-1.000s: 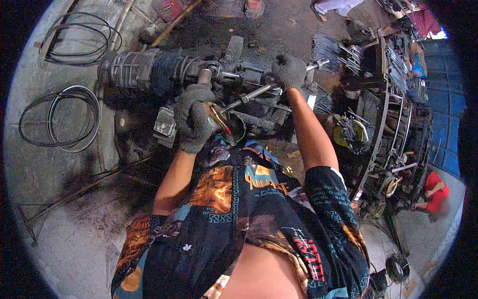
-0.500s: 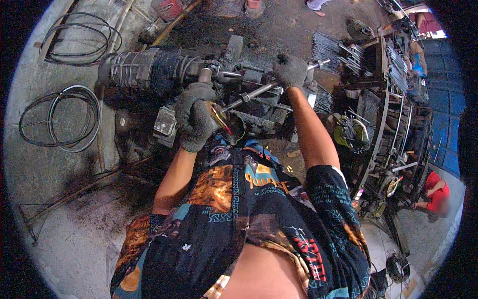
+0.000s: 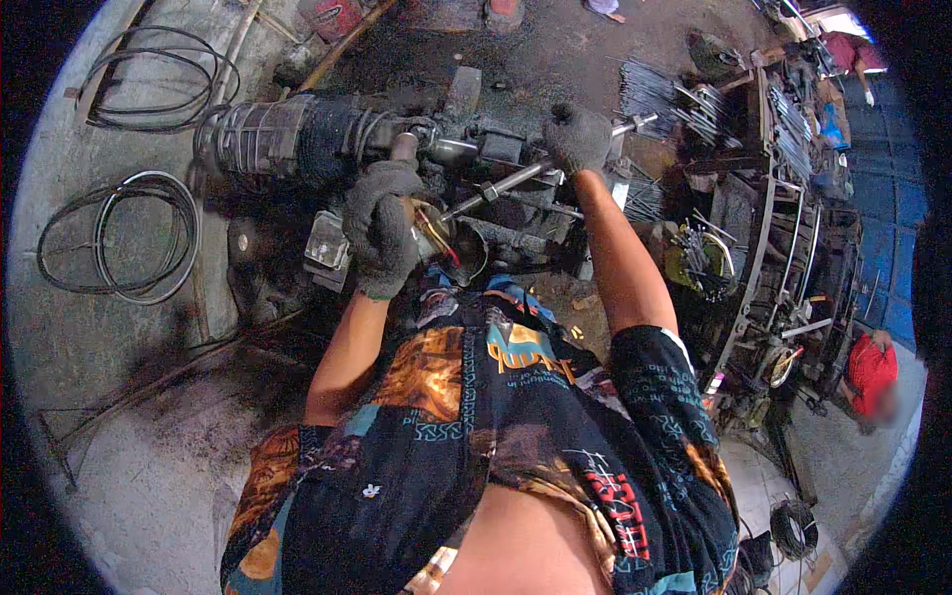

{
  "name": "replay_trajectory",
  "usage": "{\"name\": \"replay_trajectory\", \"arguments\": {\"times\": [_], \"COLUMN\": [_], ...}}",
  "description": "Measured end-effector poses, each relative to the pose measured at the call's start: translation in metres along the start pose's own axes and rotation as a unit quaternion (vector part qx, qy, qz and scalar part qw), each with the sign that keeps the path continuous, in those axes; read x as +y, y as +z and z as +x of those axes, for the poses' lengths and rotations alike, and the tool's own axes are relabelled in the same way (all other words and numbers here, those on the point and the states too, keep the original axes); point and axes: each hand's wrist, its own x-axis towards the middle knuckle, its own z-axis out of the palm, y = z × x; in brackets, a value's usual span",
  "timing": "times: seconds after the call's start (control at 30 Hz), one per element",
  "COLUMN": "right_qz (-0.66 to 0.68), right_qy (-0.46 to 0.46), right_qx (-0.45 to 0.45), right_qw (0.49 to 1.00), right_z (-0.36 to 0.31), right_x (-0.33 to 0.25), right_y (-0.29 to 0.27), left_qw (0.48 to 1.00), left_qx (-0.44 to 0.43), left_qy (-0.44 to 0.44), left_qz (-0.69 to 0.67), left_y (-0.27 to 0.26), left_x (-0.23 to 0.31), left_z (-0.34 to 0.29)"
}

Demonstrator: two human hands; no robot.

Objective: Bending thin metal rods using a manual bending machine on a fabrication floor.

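Observation:
My left hand [image 3: 380, 230], in a dark grey knitted glove, is closed beside the machine. A brownish cylindrical handle [image 3: 404, 149] sticks up just above its fingers; how far the grip reaches round it is hidden. Next to the thumb, a thin yellowish stick with a red end [image 3: 448, 250] leans at a dark cup [image 3: 474, 260]. My right hand [image 3: 578, 141], gloved alike, is wrapped round a long metal bar [image 3: 513, 182] with a nut-like collar. The bar slants up to the right and comes out beyond the fist. A shiny round metal piece [image 3: 455, 149] sits in the machine between the hands.
A large motor-like cylinder [image 3: 273, 142] lies left of the hands. Black hose coils [image 3: 119, 233] hang at far left. Bundled metal rods [image 3: 650, 99] and a bucket of rods [image 3: 699, 263] stand at right, near a metal rack [image 3: 764, 248]. A person in red [image 3: 873, 377] is at far right.
My left hand has shifted slightly left. The right hand and the bar stay nearly in place. More of the shiny metal piece shows. The person in red has changed posture.

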Motion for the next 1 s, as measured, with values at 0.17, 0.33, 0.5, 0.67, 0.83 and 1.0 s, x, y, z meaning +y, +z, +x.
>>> {"name": "replay_trajectory", "arguments": {"times": [0.17, 0.33, 0.5, 0.67, 0.83, 1.0], "right_qz": [-0.025, -0.029, -0.042, -0.025, -0.012, -0.018], "right_qy": [0.015, 0.022, 0.033, 0.001, 0.011, 0.020], "right_qx": [-0.016, -0.035, -0.062, 0.002, -0.004, -0.027], "right_qw": [0.999, 0.999, 0.997, 1.000, 1.000, 0.999], "right_z": [0.000, 0.000, 0.000, -0.001, -0.003, -0.004], "right_x": [0.002, -0.001, -0.003, 0.000, 0.002, 0.000], "right_y": [0.000, -0.006, -0.013, -0.008, -0.008, -0.016], "left_qw": [0.999, 1.000, 1.000, 1.000, 1.000, 0.997], "left_qx": [0.003, 0.007, 0.015, 0.006, 0.007, 0.035], "left_qy": [0.013, -0.002, 0.000, 0.006, 0.013, -0.008], "left_qz": [-0.033, -0.022, -0.021, -0.012, -0.004, -0.075], "left_y": [0.001, 0.001, 0.000, -0.001, -0.002, 0.001], "left_x": [-0.001, 0.004, 0.004, -0.001, -0.011, -0.017], "left_z": [-0.002, -0.003, -0.002, 0.000, -0.002, -0.007]}}
